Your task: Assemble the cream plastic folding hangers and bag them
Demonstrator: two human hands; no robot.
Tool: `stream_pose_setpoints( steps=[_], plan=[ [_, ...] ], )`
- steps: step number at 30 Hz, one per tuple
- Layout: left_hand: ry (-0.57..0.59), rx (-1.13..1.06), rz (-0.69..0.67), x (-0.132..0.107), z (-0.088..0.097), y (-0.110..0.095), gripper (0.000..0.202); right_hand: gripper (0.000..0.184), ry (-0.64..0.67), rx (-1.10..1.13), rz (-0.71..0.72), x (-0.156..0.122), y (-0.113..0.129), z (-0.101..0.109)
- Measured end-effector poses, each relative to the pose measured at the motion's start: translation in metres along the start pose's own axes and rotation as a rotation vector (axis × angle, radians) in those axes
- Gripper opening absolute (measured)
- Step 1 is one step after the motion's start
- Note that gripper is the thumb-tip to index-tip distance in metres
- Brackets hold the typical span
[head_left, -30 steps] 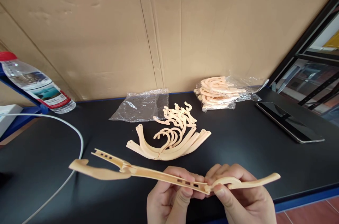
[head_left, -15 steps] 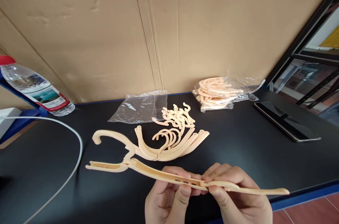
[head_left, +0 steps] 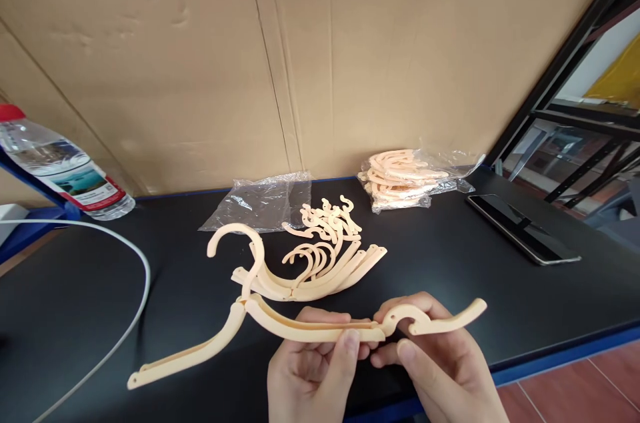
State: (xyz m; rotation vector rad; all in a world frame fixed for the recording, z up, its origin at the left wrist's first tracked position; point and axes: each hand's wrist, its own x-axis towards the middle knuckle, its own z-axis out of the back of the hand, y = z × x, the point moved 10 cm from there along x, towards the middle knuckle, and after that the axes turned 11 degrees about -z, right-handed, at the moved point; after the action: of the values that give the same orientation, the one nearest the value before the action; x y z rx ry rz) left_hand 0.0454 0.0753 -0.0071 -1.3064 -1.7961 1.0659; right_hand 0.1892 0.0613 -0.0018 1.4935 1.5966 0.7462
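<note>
Hanger [head_left: 290,326], in front of the loose pieces [head_left: 323,287], is pinched by the left hand [head_left: 313,369], and the curvy piece [head_left: 440,325] at its tip is touched by the right hand [head_left: 440,369], grip unclear.

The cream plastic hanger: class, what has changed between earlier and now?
The cream plastic hanger has turned: its curved hook swung up, its free arm down. On the right-hand grip, the thumb, earlier on the small curved end piece, now shows below it. The left-hand grip stays on the hanger; the loose cream plastic pieces stay put.
</note>
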Motion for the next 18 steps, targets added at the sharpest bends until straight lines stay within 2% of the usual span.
stream_pose_setpoints(
  steps=[7, 14, 16, 18],
  plan=[
    [0.044, 0.058, 0.005, 0.001, -0.002, 0.000, 0.029, 0.020, 0.016, 0.125, -0.047, 0.002, -0.002, 0.006],
    [0.158, 0.032, 0.051, 0.000, -0.015, 0.005, 0.027, 0.018, -0.092, 0.059, -0.045, 0.004, -0.005, 0.008],
    [0.189, 0.040, 0.065, -0.001, -0.019, 0.005, 0.027, 0.017, -0.105, 0.034, -0.036, 0.005, -0.005, 0.015],
    [0.164, 0.046, 0.062, -0.001, -0.016, 0.004, 0.029, 0.016, -0.137, 0.021, -0.014, 0.007, -0.001, 0.030]
  ],
)
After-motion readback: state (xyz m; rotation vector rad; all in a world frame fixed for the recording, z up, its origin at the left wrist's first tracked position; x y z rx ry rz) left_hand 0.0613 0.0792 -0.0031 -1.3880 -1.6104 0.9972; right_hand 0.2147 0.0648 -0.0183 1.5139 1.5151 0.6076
